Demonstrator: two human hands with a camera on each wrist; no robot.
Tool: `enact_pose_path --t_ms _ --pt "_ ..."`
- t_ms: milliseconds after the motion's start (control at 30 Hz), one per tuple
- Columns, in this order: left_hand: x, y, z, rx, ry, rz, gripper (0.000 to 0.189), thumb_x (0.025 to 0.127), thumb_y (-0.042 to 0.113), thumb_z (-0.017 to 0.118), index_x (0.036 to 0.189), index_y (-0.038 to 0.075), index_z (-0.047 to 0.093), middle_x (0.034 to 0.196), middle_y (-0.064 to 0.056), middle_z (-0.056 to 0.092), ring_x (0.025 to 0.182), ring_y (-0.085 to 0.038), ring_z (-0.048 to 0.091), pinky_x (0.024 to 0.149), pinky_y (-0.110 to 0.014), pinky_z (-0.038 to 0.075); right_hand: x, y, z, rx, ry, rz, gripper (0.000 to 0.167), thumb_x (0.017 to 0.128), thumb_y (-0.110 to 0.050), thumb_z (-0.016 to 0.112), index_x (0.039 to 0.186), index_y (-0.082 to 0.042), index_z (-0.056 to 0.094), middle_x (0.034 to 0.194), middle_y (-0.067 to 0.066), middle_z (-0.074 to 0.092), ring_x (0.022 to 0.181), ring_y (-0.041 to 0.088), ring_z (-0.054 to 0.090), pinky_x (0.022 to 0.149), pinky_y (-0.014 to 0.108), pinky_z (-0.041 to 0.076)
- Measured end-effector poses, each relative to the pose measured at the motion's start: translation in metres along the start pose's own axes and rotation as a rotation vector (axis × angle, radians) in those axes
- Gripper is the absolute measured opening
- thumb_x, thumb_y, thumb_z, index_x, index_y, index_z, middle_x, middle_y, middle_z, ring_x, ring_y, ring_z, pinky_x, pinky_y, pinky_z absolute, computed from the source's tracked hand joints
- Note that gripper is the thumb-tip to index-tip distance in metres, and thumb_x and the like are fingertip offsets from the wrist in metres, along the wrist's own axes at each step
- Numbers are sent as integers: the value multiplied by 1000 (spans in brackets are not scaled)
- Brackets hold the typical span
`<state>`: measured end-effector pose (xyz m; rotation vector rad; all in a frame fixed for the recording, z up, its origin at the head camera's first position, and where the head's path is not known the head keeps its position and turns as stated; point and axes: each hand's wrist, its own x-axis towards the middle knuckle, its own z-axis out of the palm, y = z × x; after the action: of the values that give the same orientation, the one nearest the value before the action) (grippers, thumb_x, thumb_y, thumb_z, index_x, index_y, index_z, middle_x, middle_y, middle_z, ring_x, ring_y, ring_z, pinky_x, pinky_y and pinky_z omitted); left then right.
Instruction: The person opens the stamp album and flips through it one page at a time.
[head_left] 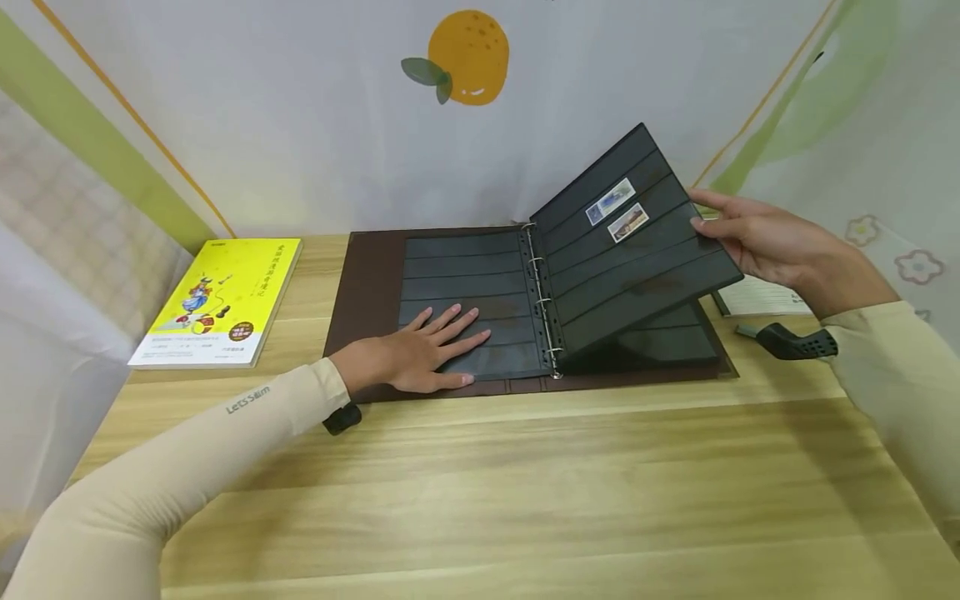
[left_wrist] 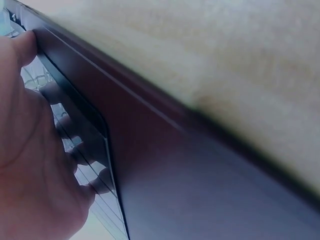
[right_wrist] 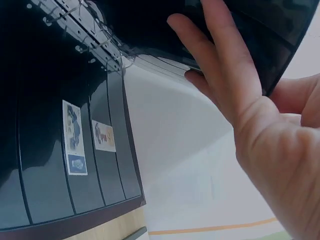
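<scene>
A ring-bound stamp album [head_left: 367, 283] with a brown cover lies spread out on the table. My left hand [head_left: 420, 354] rests flat on its left black page [head_left: 465, 267], fingers spread. In the left wrist view this hand [left_wrist: 35, 140] lies beside the cover's edge [left_wrist: 150, 135]. My right hand [head_left: 772, 242] pinches the outer edge of a raised black page [head_left: 660, 250], tilted up from the rings [head_left: 536, 279]. Two stamps [head_left: 628, 223] sit in its strips. In the right wrist view, fingers [right_wrist: 232, 65] press its underside, and a lower page [right_wrist: 45, 190] carries two stamps [right_wrist: 75, 135].
A yellow book [head_left: 225, 292] lies on the left of the wooden table [head_left: 525, 483]. Partly hidden behind the right hand is a white lined pad [head_left: 765, 296]. A printed curtain [head_left: 300, 125] hangs behind the album. Each wrist wears a black mount [head_left: 795, 342].
</scene>
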<state>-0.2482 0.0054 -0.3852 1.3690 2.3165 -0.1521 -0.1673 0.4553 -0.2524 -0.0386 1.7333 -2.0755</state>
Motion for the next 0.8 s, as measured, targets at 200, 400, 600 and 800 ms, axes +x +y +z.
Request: enact_pose_path --t_ms 200,400,600,800 --pt "2 0 1 -11 4 2 73 102 69 23 158 41 -14 166 6 -30 155 -23 -25 127 -55 -10 4 -4 4 19 -3 10 79 110 -11 39 160 -32 -18 109 8 73 94 17 74 80 29 62" --pt "5 0 0 -6 5 4 72 102 69 22 158 41 -14 166 7 -29 155 -22 -26 127 -54 -10 4 -10 4 -31 -48 8 78 110 -11 36 159 -31 -21 113 9 73 96 19 75 80 35 62" --pt "5 0 -1 -4 7 3 72 102 69 22 158 41 -14 166 7 -30 155 -22 -26 127 -54 -10 10 -22 13 -104 12 59 78 110 -14 41 161 -35 -14 110 7 73 94 17 74 80 35 62" --pt "5 1 0 -9 9 8 72 103 68 22 158 41 -14 166 6 -30 156 -23 -25 127 -55 -10 18 -29 28 -135 23 97 78 109 -16 42 161 -37 -12 117 5 73 98 17 75 81 35 62"
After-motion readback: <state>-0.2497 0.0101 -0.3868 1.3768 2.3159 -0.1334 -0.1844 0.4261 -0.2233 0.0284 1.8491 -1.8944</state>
